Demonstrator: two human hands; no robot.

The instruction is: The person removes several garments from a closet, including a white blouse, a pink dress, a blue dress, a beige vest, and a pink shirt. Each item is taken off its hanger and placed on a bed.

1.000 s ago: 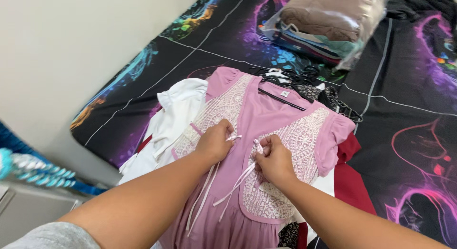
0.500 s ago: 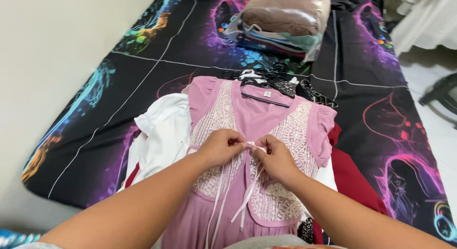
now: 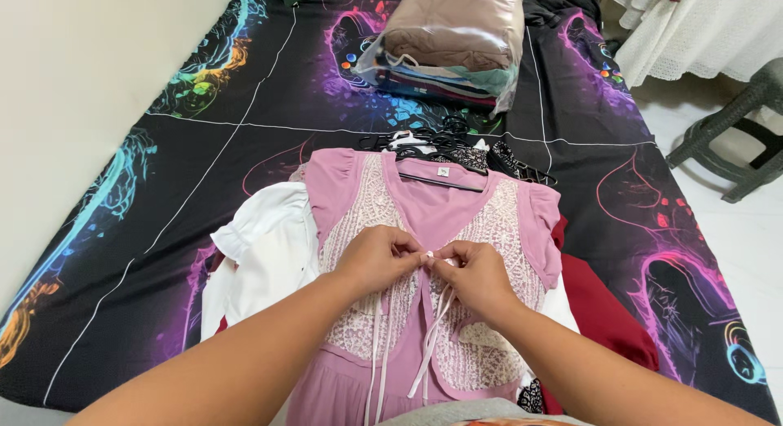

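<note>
My left hand point(image 3: 377, 259) and right hand point(image 3: 475, 275) pinch the pale pink ribbon ties point(image 3: 428, 344) together mid-frame, over the mauve lace-panelled dress point(image 3: 436, 210).

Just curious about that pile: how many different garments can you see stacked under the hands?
4, maybe more hidden: pink lace-fronted dress on top, its ribbon ties pinched by left hand and right hand; white puff-sleeved garment left; dark red garment right; dark patterned garment by the hangers.
</note>
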